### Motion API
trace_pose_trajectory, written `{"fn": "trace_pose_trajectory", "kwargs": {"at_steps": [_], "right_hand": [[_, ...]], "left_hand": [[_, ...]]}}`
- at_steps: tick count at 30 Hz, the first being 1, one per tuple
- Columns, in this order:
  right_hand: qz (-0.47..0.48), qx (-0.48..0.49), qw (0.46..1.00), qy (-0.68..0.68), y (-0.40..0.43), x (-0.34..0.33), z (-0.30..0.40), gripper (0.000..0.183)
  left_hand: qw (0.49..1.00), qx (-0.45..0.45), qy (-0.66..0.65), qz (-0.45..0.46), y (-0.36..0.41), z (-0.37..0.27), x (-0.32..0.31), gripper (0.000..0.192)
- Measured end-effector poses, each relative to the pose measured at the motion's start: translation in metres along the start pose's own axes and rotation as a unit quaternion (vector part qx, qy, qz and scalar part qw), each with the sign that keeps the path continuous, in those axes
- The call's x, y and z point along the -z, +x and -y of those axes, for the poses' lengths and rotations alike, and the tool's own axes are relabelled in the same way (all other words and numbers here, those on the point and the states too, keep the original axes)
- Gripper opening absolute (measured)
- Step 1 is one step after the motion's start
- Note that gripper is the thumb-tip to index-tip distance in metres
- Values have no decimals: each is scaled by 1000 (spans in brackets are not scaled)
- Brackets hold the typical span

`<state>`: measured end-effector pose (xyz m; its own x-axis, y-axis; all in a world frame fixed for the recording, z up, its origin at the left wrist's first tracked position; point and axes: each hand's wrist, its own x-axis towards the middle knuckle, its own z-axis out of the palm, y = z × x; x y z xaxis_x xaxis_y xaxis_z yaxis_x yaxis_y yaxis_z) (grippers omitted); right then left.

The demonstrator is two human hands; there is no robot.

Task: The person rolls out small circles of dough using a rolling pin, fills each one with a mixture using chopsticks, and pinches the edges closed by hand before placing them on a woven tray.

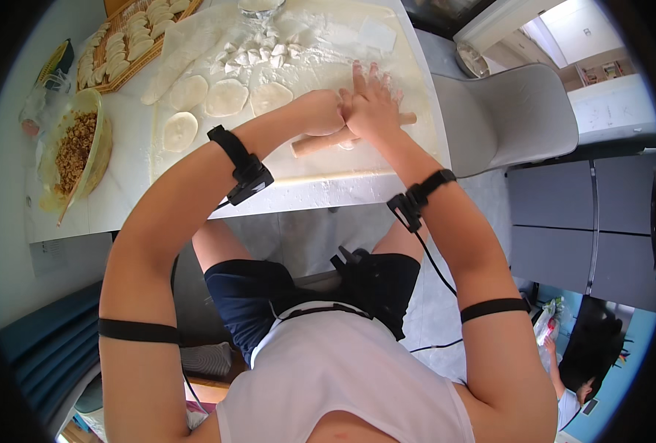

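Both my hands meet over a wooden rolling pin (318,145) that lies at a slant on the floured mat (228,160). My right hand (370,108) rests its palm across the pin, its floury fingers stretched forward and spread. Curled beside it, my left hand (321,112) has its fingertips hidden by the right one, so what they hold cannot be seen. A small piece of dough (349,145) shows under the pin. Left of my hands lie flat round wrappers (271,99), (226,98), with more wrappers (189,93), (180,132) farther left.
Several cut dough pieces (256,55) lie beyond, near a flour bowl (261,6) and dough scraper (377,35). A dough roll (167,80), a woven tray (125,77) of dumplings and a filling bowl (102,149) are leftward. Right stand a grey chair (532,119) and another person (568,407).
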<state>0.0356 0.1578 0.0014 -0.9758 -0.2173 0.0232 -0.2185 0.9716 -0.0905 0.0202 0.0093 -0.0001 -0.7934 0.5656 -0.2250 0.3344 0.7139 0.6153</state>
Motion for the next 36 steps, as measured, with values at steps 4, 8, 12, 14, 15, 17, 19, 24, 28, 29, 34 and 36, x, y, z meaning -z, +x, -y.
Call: {"fn": "trace_pose_trajectory", "kwargs": {"at_steps": [4,8,12,14,15,17,19,24,28,29,34,36], "right_hand": [[-88,9,995,-43,23,-16,-8,65],[-95,-87,989,69,-19,-45,-24,61],[-49,-65,996,-28,-83,-36,-41,57],[-44,-47,996,-58,-80,-31,-36,57],[-43,-27,995,-87,-77,-28,-29,57],[-58,-55,996,-31,-45,-27,-21,58],[-71,-75,994,33,-3,-23,-14,60],[-82,-118,989,21,42,-23,1,63],[-75,-80,990,83,-18,-38,-16,63],[-42,-63,997,19,-43,-34,-22,62],[14,-64,997,-30,-58,-32,-31,64],[-3,-45,998,-37,-21,-35,-26,66]], "left_hand": [[998,8,-55,-26,10,7,4,25],[994,10,73,-87,16,11,-19,24],[991,100,-22,-85,4,7,-10,30],[990,105,-61,-78,-6,5,-11,32],[986,110,-98,-74,-13,5,-13,33],[991,69,-46,-106,-11,1,-23,31],[990,36,10,-139,-4,7,-19,29],[998,24,-23,-46,16,19,-7,22],[992,59,-73,-86,0,26,-8,21],[991,81,-58,-92,-5,23,-6,21],[986,104,-100,-88,-21,20,-12,22],[996,60,9,-68,-23,12,-10,25]]}}
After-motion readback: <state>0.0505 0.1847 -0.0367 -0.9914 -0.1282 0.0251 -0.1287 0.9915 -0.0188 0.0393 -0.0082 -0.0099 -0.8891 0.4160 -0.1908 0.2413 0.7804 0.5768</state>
